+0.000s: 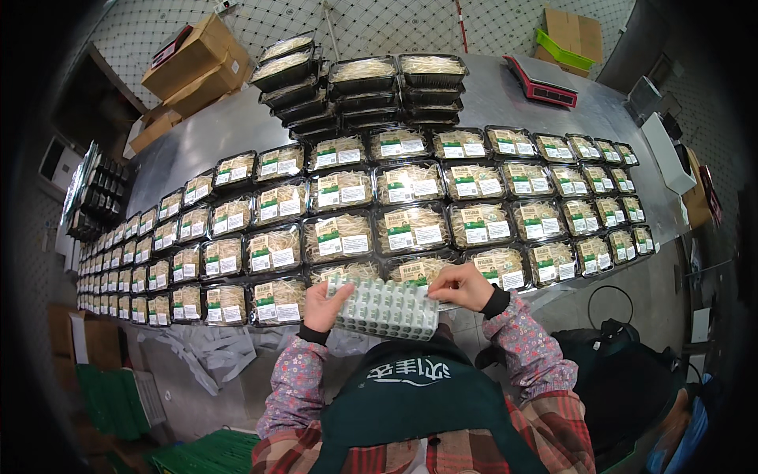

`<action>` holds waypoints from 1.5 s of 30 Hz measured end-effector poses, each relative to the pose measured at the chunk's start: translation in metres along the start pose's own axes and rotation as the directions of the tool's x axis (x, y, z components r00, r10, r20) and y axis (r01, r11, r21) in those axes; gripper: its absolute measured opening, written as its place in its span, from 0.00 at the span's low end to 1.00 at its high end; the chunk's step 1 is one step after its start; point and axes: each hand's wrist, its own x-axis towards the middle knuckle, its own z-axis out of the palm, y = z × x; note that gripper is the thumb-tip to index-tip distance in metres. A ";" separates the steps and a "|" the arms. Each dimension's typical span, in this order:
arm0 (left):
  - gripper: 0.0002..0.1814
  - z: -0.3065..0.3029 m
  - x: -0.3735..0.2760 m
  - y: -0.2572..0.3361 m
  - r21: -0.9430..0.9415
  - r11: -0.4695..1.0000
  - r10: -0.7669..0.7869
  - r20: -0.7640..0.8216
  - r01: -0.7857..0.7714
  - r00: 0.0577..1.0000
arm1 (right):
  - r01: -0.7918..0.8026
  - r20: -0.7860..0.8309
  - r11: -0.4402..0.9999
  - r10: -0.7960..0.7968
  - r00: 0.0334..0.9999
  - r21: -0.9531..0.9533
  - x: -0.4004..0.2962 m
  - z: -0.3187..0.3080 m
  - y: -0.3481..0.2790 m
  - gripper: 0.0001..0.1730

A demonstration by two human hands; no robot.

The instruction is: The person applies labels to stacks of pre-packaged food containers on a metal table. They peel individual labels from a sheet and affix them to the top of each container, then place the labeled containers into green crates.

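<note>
My left hand (pixel 325 304) grips the left edge of a sheet of small green-and-white stickers (pixel 385 309), held in front of my apron. At the sheet's upper right corner is my right hand (pixel 465 287), thumb and forefinger pinched together; whether a sticker is between them cannot be made out. Just beyond the sheet, rows of black plastic trays of bean sprouts (pixel 413 227) under clear film cover the near part of the metal table. Each of the nearer trays bears a green-and-cream label and a white printed label. The sheet and my hands partly hide the nearest trays.
Stacked sprout trays (pixel 364 80) stand at the back of the metal table (pixel 491 89). A red weighing scale (pixel 542 83) is at the back right, cardboard boxes (pixel 198 65) at the back left. More stacked trays (pixel 98 189) are far left. Green crates (pixel 207 453) sit low at left.
</note>
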 end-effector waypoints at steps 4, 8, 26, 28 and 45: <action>0.08 -0.040 -0.011 -0.008 -0.015 1.000 0.007 -0.131 -0.009 0.991 | -0.061 -0.383 0.892 0.253 0.888 0.449 -0.001 -0.001 0.041 0.09; 0.07 -0.040 -0.015 -0.007 -0.014 1.000 0.013 -0.146 -0.015 0.989 | -0.180 -0.448 0.946 0.288 0.846 0.268 0.005 0.027 0.095 0.20; 0.06 -0.031 -0.011 0.030 -0.129 0.988 0.068 -0.161 -0.090 0.985 | -0.571 -0.637 0.710 0.224 0.737 -0.411 0.120 0.001 0.111 0.16; 0.07 -0.032 -0.007 0.032 -0.152 0.984 0.068 -0.161 -0.093 0.985 | -0.577 -0.614 0.639 0.199 0.764 -0.510 0.123 0.000 0.094 0.17; 0.09 -0.024 0.042 0.032 -0.072 0.997 0.007 -0.088 -0.013 0.996 | -0.043 0.311 0.993 0.007 0.950 0.107 0.133 -0.007 -0.007 0.05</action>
